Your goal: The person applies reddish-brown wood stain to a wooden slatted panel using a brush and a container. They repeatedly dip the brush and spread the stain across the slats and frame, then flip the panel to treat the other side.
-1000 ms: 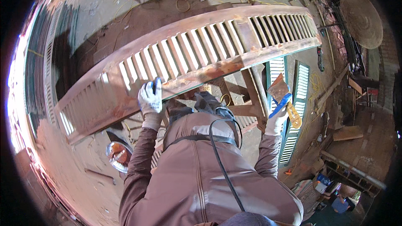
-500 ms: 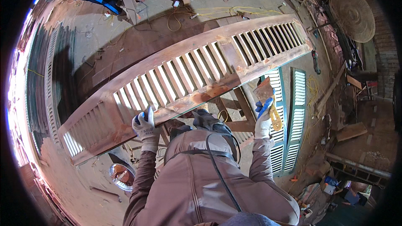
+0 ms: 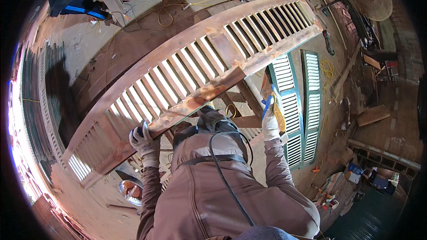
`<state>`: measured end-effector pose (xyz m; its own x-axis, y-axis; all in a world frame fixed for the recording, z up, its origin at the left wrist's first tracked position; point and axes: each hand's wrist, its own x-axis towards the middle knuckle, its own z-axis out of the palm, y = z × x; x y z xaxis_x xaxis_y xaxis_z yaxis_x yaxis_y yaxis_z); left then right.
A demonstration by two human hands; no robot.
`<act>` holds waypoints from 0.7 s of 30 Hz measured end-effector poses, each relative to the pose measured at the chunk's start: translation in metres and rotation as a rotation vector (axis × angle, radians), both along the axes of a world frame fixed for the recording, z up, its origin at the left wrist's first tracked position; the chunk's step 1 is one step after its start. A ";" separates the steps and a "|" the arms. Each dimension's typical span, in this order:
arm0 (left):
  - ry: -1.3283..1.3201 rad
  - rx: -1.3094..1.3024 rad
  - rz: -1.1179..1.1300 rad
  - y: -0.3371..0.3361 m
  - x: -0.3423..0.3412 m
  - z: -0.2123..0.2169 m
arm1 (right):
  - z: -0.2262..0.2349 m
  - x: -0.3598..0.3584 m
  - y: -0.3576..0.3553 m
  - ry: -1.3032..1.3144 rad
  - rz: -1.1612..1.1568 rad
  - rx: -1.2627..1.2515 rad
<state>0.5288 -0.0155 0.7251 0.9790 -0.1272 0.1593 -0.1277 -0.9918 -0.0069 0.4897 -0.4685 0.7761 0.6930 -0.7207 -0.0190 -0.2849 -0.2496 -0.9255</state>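
A long louvered wooden shutter [image 3: 222,44], bare brown with worn patches, lies slantwise in front of me. At its near edge, left of my body, my gloved left hand [image 3: 143,140] grips the rail with fingers bent over it. To the right of my body, my gloved right hand [image 3: 269,118] is closed around a scraper [image 3: 278,113] with a yellowish handle. Its broad brown blade points up and is seen nearly edge-on, apart from the shutter. Part of the handle is hidden by the glove.
Green louvered shutters [image 3: 289,111] stand at the right, beyond my right hand. More slatted panels [image 3: 40,106] are stacked at the far left. A yellow cord [image 3: 213,1] runs over the floor. A person in dark trousers [image 3: 82,6] is at the far left. A shiny round bowl [image 3: 130,190] sits below the shutter.
My right hand has turned the scraper, so its blade now shows nearly edge-on. The left hand stays on the shutter's rail. The whole view has shifted slightly.
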 end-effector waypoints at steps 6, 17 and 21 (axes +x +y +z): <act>0.028 -0.014 -0.007 0.007 0.002 -0.002 | -0.001 0.013 -0.020 0.084 0.222 -0.659; 0.051 0.028 0.010 -0.002 0.006 0.011 | -0.072 0.064 -0.037 0.311 0.463 -1.415; 0.061 0.004 0.020 -0.005 0.004 0.011 | -0.074 0.032 -0.029 0.415 0.548 -1.427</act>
<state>0.5332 -0.0201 0.7364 0.9893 -0.1080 0.0983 -0.1082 -0.9941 -0.0036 0.5218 -0.4972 0.7017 0.9834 0.0146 0.1809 -0.0346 -0.9633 0.2663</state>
